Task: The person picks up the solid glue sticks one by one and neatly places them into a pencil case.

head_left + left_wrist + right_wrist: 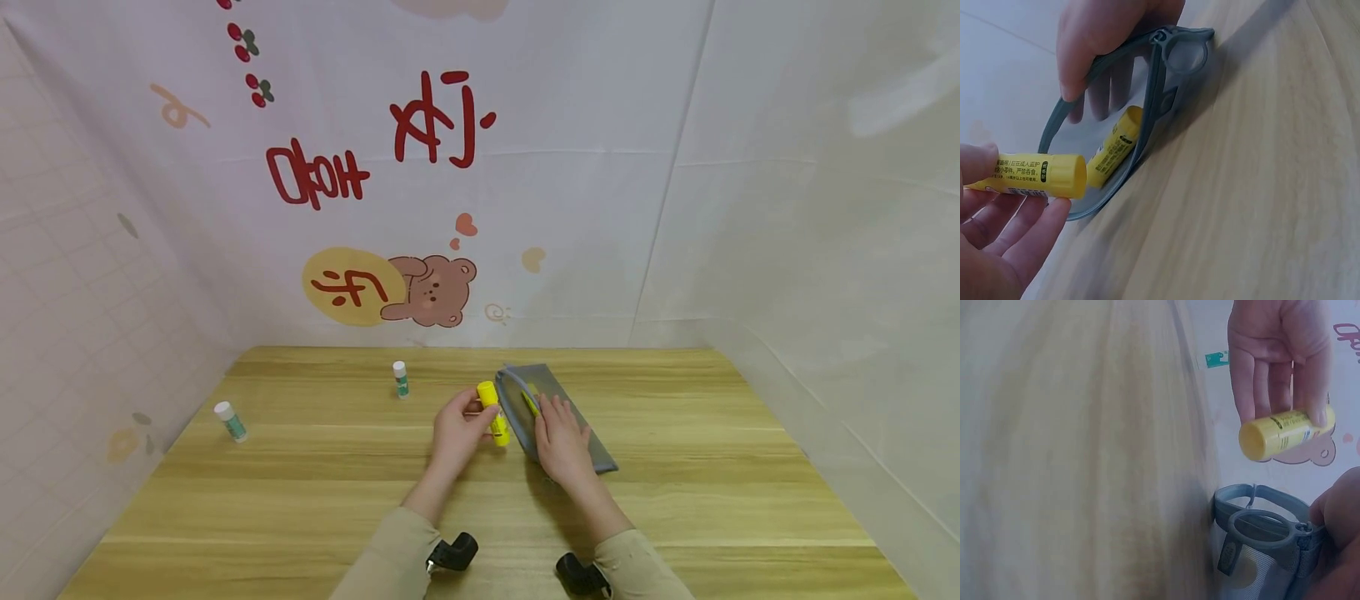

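Observation:
My left hand point(453, 433) pinches a yellow glue stick point(1035, 175) between thumb and fingers, just left of the mouth of a grey mesh zip pouch point(592, 450). With my right hand point(562, 446) I grip the pouch by its rim, and the mouth gapes toward the left hand. In the left wrist view, a second yellow glue stick point(1115, 147) lies inside the pouch. A round zipper ring point(1262, 528) hangs at the corner of the mouth in the right wrist view.
Two white-and-green glue sticks stand on the wooden table point(300, 500): one point(401, 380) toward the back, another point(231, 422) near the left edge. A printed white cloth point(570, 208) hangs behind and along the sides. Black wrist mounts point(453, 552) sit at both sleeves.

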Demonstrator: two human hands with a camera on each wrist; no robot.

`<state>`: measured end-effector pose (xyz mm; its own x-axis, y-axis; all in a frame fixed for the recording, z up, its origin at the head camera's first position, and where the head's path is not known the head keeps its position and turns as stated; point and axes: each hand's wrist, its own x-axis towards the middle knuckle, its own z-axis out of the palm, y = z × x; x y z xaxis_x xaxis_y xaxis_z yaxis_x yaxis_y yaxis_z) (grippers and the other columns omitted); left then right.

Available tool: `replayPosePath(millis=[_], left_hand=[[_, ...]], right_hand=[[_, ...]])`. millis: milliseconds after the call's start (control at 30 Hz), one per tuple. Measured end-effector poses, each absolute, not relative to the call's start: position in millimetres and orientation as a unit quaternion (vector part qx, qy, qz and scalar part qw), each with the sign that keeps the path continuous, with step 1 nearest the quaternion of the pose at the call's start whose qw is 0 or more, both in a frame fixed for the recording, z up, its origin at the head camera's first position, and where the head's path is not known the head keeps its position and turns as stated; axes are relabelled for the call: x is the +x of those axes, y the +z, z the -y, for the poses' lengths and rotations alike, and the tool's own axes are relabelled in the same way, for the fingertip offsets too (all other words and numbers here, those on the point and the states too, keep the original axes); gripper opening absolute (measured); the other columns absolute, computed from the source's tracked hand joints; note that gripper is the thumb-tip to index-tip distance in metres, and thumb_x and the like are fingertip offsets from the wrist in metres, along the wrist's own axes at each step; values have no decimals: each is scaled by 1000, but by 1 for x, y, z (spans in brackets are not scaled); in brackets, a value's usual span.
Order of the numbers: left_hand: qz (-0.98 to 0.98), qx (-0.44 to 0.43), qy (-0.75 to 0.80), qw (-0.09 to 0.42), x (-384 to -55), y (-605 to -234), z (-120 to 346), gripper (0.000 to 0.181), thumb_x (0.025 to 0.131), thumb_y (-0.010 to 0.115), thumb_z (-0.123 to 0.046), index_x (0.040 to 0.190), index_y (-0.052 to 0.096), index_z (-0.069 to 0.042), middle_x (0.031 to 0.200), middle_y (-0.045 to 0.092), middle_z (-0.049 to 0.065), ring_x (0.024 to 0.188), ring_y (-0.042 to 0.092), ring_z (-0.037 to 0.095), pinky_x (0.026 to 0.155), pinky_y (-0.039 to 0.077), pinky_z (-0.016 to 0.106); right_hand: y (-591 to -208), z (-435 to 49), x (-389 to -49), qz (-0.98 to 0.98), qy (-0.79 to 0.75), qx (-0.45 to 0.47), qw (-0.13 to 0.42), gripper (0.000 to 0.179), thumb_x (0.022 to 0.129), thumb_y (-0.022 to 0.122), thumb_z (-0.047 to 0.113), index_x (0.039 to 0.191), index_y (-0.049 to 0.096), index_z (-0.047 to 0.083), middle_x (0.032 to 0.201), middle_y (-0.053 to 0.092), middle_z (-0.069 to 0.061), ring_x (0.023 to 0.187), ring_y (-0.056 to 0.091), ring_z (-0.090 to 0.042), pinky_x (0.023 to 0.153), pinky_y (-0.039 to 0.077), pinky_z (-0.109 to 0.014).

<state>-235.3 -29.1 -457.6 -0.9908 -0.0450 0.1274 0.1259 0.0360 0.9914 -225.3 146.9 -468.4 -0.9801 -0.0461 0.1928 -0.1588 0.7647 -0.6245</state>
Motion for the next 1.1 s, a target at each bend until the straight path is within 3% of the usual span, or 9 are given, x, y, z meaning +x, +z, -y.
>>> replayPosePath(millis=[333,1100], left_hand=[[687,15,-726,21,-242,-468,13,33,90,74,-10,117,63,5,98,62,16,68,66,21,62,61,45],[694,57,-717,-34,-252,-469,-9,27,93,71,-14,111,64,6,92,65,13,68,69,23,60,61,40]], right_hand=[[-468,-147,-226,938,332,54,89,46,106,42,18,146,44,-2,150,35,-30,142,24,-48,101,13,-82],[-468,-148,-228,942,318,52,96,44,106,40,16,145,45,-4,149,37,-31,141,27,-48,101,15,-83]])
